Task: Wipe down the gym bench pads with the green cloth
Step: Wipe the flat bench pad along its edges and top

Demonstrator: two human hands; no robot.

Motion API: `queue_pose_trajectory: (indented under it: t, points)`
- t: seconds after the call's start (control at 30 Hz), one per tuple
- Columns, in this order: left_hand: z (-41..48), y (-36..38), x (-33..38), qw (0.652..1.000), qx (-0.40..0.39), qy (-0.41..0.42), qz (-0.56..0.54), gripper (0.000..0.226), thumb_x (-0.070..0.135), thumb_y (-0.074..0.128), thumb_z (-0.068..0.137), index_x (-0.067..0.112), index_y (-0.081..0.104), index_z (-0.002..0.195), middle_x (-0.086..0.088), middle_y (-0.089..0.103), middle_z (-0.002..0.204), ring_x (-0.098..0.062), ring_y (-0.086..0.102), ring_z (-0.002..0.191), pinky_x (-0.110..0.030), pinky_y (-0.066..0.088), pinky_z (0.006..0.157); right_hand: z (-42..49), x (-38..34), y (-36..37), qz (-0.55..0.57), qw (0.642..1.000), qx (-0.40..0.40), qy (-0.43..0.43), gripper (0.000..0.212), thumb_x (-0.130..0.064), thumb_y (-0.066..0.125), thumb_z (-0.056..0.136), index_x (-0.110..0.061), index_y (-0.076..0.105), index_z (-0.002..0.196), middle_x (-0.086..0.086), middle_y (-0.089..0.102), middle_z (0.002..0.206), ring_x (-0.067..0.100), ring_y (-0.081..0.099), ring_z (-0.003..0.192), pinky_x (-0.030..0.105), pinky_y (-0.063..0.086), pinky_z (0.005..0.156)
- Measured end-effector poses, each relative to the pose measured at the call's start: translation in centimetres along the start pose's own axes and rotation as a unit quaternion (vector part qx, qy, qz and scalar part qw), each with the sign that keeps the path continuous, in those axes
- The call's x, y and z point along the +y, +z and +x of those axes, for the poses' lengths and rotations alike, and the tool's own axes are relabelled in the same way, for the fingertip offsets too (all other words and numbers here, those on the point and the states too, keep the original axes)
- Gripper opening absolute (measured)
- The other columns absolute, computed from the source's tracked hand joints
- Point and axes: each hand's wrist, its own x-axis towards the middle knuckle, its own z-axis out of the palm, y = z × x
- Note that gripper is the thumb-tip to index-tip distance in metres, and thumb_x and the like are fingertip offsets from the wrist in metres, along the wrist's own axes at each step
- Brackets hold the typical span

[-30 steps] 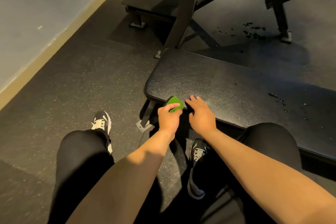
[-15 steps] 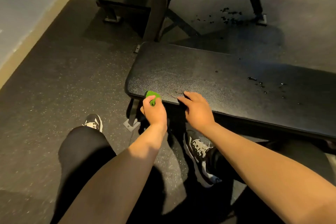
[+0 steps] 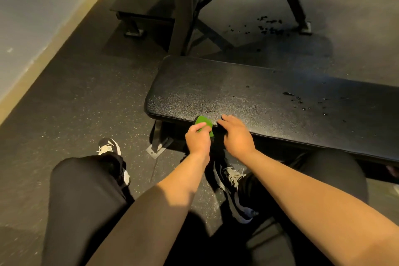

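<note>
Black bench pad (image 3: 248,93): left hand (image 3: 197,139) grips green cloth (image 3: 204,122).

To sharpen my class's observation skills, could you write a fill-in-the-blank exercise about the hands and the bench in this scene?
1. The left hand grips a ___ cloth at the near edge of the bench pad.
2. The right hand rests on the pad's edge and holds ___.
3. Wet droplets lie on the pad to the ___ of both hands.

Missing words: green; nothing; right.
</note>
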Motion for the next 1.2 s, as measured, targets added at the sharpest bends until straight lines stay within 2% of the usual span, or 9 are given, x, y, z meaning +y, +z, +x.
queue_pose_trajectory:
  t: [0.13,0.17,0.2,0.23,0.33,0.57,0.77,1.0,1.2]
  points:
    - [2.5,-2.2,0.6,0.991,0.097,-0.011,-0.086,0.033,0.021,0.064,0.070,0.005,0.068,0.099,-0.020,0.066,0.098,-0.019,0.054,0.077,-0.040,0.048,0.072,-0.3,0.0,0.1,0.008,1.000,0.006,-0.009,0.059,0.003,0.051,0.091,-0.017,0.048,0.146,0.001,0.037,0.157,0.021,0.023,0.149,0.027,0.009,0.120]
    - [3.0,-2.6,0.9,0.989,0.107,-0.015,-0.097,0.041,0.019,0.062,0.072,-0.005,0.064,0.105,-0.038,0.054,0.121,-0.020,0.049,0.076,-0.043,0.046,0.070,-0.2,0.0,0.1,0.006,1.000,0.008,-0.014,0.059,0.002,0.052,0.090,-0.017,0.047,0.146,0.001,0.037,0.157,0.021,0.023,0.149,0.028,0.009,0.121]
    - [3.3,-2.8,1.3,0.989,0.110,-0.019,-0.099,0.041,0.016,0.061,0.077,-0.009,0.061,0.110,0.003,0.045,0.099,-0.019,0.047,0.075,-0.041,0.042,0.069,-0.3,0.0,0.2,0.003,1.000,0.007,-0.020,0.059,0.002,0.053,0.090,-0.016,0.047,0.146,0.002,0.037,0.157,0.022,0.023,0.149,0.030,0.010,0.123]
    - [3.3,-2.6,1.7,0.989,0.108,-0.025,-0.099,0.034,0.012,0.060,0.081,-0.007,0.061,0.110,-0.013,0.056,0.088,-0.019,0.047,0.076,-0.037,0.040,0.070,-0.3,0.0,0.3,0.003,1.000,0.006,-0.026,0.059,0.002,0.053,0.090,-0.015,0.047,0.146,0.003,0.038,0.156,0.022,0.024,0.149,0.033,0.012,0.124]
    - [2.7,-1.4,2.3,0.990,0.113,-0.025,-0.082,0.005,0.008,0.057,0.083,0.007,0.062,0.085,-0.007,0.052,0.080,-0.021,0.047,0.075,-0.032,0.038,0.067,-0.4,0.5,0.0,0.014,0.999,0.006,-0.037,0.060,0.005,0.053,0.089,-0.014,0.048,0.145,0.004,0.039,0.156,0.022,0.026,0.149,0.032,0.014,0.124]
    - [1.7,1.6,-1.3,0.996,0.076,0.009,0.052,0.016,0.027,0.057,0.062,0.015,0.061,0.072,-0.014,0.055,0.095,-0.023,0.049,0.073,-0.048,0.051,0.087,-0.3,1.0,-0.1,0.064,0.997,0.030,-0.021,0.056,0.012,0.051,0.085,-0.008,0.057,0.137,0.006,0.048,0.149,0.020,0.035,0.145,0.018,0.012,0.117]
    - [-1.7,4.5,-2.5,0.993,-0.034,0.051,0.100,0.020,0.011,0.068,0.080,0.030,0.071,0.074,-0.012,0.066,0.109,-0.014,0.064,0.087,-0.007,0.041,0.061,-0.4,2.0,-1.3,0.129,0.991,0.029,0.007,0.044,0.012,0.051,0.087,0.000,0.064,0.128,0.015,0.055,0.141,0.028,0.043,0.138,0.020,0.020,0.114]
    - [-1.2,4.0,-3.0,0.997,0.021,0.052,0.046,0.014,0.003,0.066,0.083,0.014,0.071,0.091,-0.002,0.069,0.100,-0.008,0.061,0.083,-0.005,0.042,0.062,-0.4,2.3,-1.0,0.104,0.987,0.113,0.047,0.045,0.016,0.054,0.078,0.002,0.069,0.118,0.016,0.062,0.127,0.035,0.052,0.123,0.041,0.040,0.107]
    - [1.1,1.8,-2.1,0.992,0.106,0.041,-0.056,0.015,-0.001,0.063,0.087,0.008,0.064,0.099,-0.003,0.063,0.092,-0.012,0.058,0.078,-0.009,0.045,0.059,-1.0,2.0,-1.3,0.016,0.992,0.119,0.035,0.049,0.010,0.060,0.074,-0.008,0.070,0.119,0.007,0.062,0.127,0.030,0.049,0.126,0.044,0.028,0.109]
